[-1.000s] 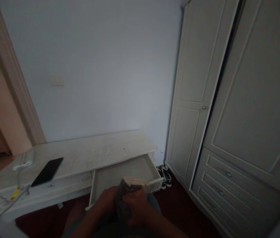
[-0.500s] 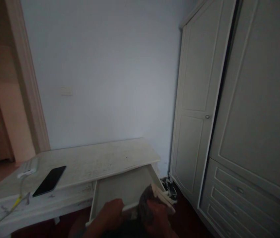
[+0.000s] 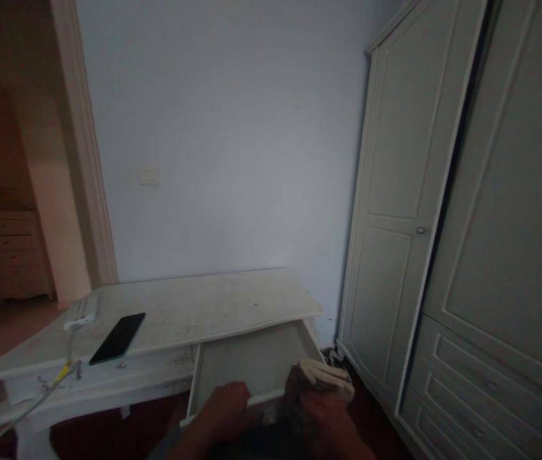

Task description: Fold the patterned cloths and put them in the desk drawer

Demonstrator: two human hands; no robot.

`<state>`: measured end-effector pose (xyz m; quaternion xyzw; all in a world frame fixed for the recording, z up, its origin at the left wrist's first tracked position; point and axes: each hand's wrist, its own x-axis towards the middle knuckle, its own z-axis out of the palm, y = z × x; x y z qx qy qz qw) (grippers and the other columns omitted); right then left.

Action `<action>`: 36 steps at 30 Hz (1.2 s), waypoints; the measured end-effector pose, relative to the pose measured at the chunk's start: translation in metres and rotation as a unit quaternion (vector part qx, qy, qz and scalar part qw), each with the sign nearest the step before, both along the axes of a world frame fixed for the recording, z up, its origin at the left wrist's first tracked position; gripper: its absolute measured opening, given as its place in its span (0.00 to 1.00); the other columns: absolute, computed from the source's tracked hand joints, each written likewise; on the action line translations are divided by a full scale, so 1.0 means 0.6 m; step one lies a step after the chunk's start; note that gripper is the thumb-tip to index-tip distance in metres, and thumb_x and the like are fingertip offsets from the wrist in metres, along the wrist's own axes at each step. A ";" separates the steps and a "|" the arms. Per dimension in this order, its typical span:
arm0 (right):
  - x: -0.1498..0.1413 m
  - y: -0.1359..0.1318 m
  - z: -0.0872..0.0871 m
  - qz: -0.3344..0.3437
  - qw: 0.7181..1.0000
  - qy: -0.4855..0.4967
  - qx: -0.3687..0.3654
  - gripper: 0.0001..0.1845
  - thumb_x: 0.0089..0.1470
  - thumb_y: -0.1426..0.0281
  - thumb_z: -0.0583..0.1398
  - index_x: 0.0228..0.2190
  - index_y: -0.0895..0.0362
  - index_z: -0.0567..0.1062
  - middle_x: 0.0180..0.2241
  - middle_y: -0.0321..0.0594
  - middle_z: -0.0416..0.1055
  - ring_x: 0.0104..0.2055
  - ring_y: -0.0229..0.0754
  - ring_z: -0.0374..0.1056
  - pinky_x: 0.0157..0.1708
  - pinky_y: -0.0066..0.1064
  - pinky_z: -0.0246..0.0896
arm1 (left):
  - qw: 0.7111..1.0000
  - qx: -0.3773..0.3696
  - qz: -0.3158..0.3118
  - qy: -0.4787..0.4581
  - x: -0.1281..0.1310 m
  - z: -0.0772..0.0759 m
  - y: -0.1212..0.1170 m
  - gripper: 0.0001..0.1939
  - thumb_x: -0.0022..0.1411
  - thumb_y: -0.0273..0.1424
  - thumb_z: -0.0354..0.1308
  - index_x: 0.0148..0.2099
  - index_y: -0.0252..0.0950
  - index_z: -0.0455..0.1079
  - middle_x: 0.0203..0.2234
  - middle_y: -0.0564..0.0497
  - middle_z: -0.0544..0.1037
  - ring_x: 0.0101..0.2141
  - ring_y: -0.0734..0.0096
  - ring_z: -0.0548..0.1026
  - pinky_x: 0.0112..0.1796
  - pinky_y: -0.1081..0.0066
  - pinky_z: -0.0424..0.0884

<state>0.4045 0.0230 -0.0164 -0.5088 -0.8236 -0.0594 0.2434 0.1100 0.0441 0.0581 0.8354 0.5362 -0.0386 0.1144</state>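
Observation:
A white desk drawer (image 3: 256, 364) is pulled out from the right half of the desk, and its inside looks bare. My left hand (image 3: 225, 406) is closed over the left part of the drawer's front edge. Bunched in my right hand (image 3: 331, 418) is a cloth (image 3: 326, 374), dark grey on one side and pale beige on the other. That hand is at the drawer's front right corner, with the cloth hanging over the edge there. The lower fingers of both hands are dark and partly hidden.
On the worn white desk (image 3: 213, 300) lie a black phone or tablet (image 3: 117, 338) and a white power strip (image 3: 82, 311), its cable (image 3: 36, 406) hanging over the front. A tall wardrobe (image 3: 395, 211) stands at the right. Dark items (image 3: 333, 356) lie on the floor between them.
My view has turned slightly left, so desk and wardrobe appear further right. The cloth in my right hand has shifted shape a little. Both hands keep their places at the drawer.

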 end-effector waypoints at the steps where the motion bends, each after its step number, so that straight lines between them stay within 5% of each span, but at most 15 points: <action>1: 0.020 -0.001 0.007 -0.027 1.000 0.015 -0.005 0.13 0.43 0.62 0.66 0.34 0.50 0.78 0.36 0.41 0.83 0.38 0.51 0.78 0.37 0.34 0.64 | 1.000 -0.001 0.002 0.000 0.000 0.000 0.000 0.23 0.68 0.45 0.53 0.54 0.35 0.77 0.50 0.36 0.83 0.51 0.47 0.81 0.50 0.58 0.74; 5: 0.034 -0.005 0.029 -0.063 0.996 0.058 -0.002 0.18 0.46 0.64 0.64 0.42 0.50 0.77 0.41 0.44 0.83 0.42 0.53 0.79 0.41 0.35 0.67 | 1.000 -0.001 0.005 0.000 0.002 0.004 -0.001 0.21 0.66 0.42 0.55 0.54 0.36 0.77 0.52 0.37 0.82 0.53 0.48 0.80 0.51 0.58 0.74; 10: -0.091 -0.009 0.013 -0.040 0.993 0.111 0.020 0.09 0.49 0.63 0.64 0.34 0.50 0.73 0.32 0.40 0.80 0.35 0.49 0.77 0.35 0.32 0.62 | 1.000 -0.008 0.009 -0.005 0.005 0.011 -0.005 0.21 0.67 0.43 0.54 0.53 0.37 0.78 0.51 0.35 0.83 0.52 0.46 0.81 0.50 0.57 0.74; 15: -0.189 -0.003 -0.010 0.044 0.995 0.089 0.002 0.15 0.39 0.62 0.67 0.31 0.50 0.71 0.30 0.38 0.80 0.31 0.47 0.76 0.30 0.32 0.56 | 1.000 -0.018 0.002 -0.014 0.006 0.009 -0.001 0.19 0.63 0.45 0.59 0.50 0.43 0.79 0.49 0.40 0.85 0.51 0.45 0.82 0.46 0.60 0.75; 19: -0.143 -0.002 0.010 0.068 0.996 0.040 -0.036 0.16 0.40 0.61 0.67 0.33 0.51 0.73 0.34 0.39 0.82 0.36 0.50 0.78 0.33 0.33 0.58 | 1.000 -0.007 0.003 -0.012 0.004 0.006 -0.001 0.22 0.66 0.46 0.54 0.52 0.39 0.79 0.50 0.35 0.83 0.52 0.42 0.81 0.48 0.56 0.75; 23: -0.052 -0.004 0.033 -0.007 0.999 0.030 -0.031 0.15 0.46 0.62 0.65 0.38 0.51 0.76 0.38 0.43 0.82 0.40 0.52 0.78 0.38 0.34 0.63 | 1.000 -0.001 0.004 -0.008 0.003 0.000 -0.001 0.25 0.66 0.47 0.53 0.54 0.35 0.78 0.51 0.34 0.82 0.51 0.43 0.81 0.50 0.55 0.75; 27: -0.004 0.005 0.022 -0.060 0.997 0.043 -0.012 0.22 0.48 0.62 0.65 0.47 0.51 0.77 0.45 0.46 0.83 0.45 0.55 0.80 0.43 0.37 0.68 | 1.000 0.001 -0.001 -0.005 0.001 -0.008 0.003 0.22 0.65 0.43 0.55 0.53 0.37 0.78 0.52 0.37 0.82 0.53 0.48 0.79 0.52 0.58 0.74; 31: -0.021 0.016 0.003 -0.090 0.994 0.062 0.030 0.26 0.49 0.63 0.65 0.52 0.51 0.76 0.48 0.47 0.83 0.47 0.56 0.80 0.46 0.40 0.70 | 1.000 0.003 -0.001 -0.003 0.001 -0.007 0.003 0.23 0.65 0.45 0.55 0.54 0.36 0.78 0.52 0.37 0.82 0.52 0.48 0.80 0.51 0.58 0.74; 36: -0.111 0.014 0.023 -0.115 0.989 0.090 0.024 0.23 0.46 0.62 0.68 0.45 0.49 0.77 0.43 0.45 0.84 0.43 0.55 0.80 0.43 0.38 0.69 | 1.000 0.010 0.002 -0.006 0.005 0.003 -0.003 0.22 0.67 0.44 0.53 0.54 0.38 0.78 0.52 0.39 0.82 0.54 0.48 0.79 0.51 0.58 0.73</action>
